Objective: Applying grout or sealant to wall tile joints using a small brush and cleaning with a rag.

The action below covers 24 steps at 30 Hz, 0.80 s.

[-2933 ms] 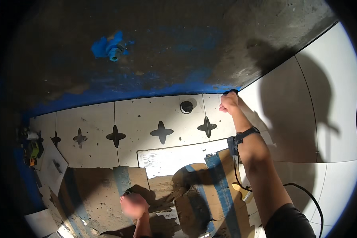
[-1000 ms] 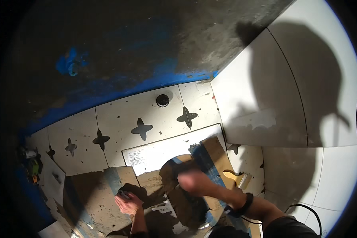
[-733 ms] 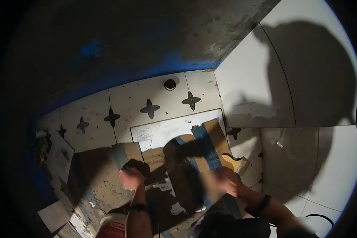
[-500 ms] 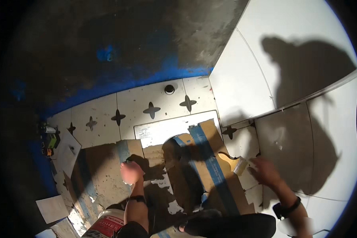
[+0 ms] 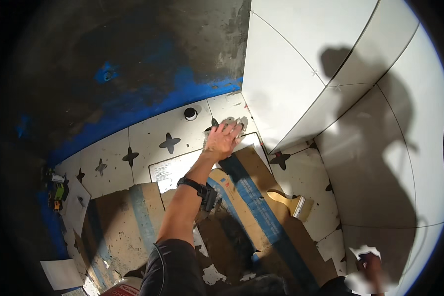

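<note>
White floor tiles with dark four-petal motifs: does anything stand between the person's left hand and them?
A rough grey patch shows around the front of the left hand, over the white floor tiles; its material is unclear. Nothing else visible intervenes: the round black-topped white fitting stands apart, leftward.

Possibly a bathroom under renovation: white wall tiles (image 5: 283,69), bare blue-smeared wall (image 5: 172,54), 1 round floor outlet (image 5: 190,114).

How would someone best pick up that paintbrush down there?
I'd take the paintbrush by its yellow handle, coming from above: it seems to lie flat with its top uncovered. The bristles, beyond the metal ferrule, would likely bend.
</note>
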{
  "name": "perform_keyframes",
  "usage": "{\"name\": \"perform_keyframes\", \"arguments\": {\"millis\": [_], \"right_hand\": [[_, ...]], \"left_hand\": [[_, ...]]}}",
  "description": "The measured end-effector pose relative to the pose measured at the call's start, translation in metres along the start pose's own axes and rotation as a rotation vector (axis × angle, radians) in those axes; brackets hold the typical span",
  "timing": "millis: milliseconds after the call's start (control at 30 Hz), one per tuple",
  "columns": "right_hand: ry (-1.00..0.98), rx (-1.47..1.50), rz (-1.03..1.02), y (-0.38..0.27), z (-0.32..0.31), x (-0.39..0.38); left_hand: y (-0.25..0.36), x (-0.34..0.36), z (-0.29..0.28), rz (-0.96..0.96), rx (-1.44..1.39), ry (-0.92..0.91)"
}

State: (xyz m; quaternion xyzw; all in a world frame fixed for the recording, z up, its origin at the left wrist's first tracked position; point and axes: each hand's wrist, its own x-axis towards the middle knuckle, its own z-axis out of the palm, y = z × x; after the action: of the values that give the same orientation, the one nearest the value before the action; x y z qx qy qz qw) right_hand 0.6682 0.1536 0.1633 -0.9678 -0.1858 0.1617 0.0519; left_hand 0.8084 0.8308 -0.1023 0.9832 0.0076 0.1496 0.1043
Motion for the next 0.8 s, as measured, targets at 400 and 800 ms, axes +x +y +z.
{"name": "perform_keyframes", "arguments": {"millis": [400, 800], "right_hand": [[-0.112, 0.514, 0.611, 0.031, 0.010, -0.149], [-0.094, 0.193, 0.634, 0.016, -0.019, -0.144]], "left_hand": [[-0.030, -0.120, -0.031, -0.469, 0.085, 0.198], [-0.002, 0.040, -0.010, -0.527, -0.029, 0.530]]}}
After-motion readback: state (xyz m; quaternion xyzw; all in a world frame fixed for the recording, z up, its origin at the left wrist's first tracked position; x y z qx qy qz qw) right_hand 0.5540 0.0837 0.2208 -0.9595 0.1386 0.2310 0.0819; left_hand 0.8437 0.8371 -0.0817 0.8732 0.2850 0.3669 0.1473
